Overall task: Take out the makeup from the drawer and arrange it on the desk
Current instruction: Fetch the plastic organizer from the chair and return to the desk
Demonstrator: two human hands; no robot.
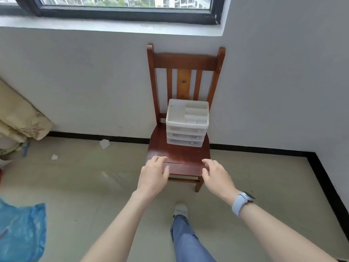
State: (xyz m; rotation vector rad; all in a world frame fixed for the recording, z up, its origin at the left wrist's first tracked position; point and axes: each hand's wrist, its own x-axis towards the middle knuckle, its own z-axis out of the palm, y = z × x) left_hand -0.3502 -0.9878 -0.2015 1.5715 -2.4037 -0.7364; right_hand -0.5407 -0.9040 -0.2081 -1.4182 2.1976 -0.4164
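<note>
Nearest, one leg in blue jeans [186, 241] with a white shoe [181, 210] on a pale floor. Two bare forearms reaching forward: left hand [154, 175] and right hand [216, 176], fingers loosely spread, holding nothing, in front of the seat's front edge; pale blue watch [240, 203] on the right wrist. Beyond, a wooden chair [179, 156] against a grey wall. At the seat's back, a white plastic drawer organiser [187, 122], three drawers closed, divided tray on top. Makeup hidden.
</note>
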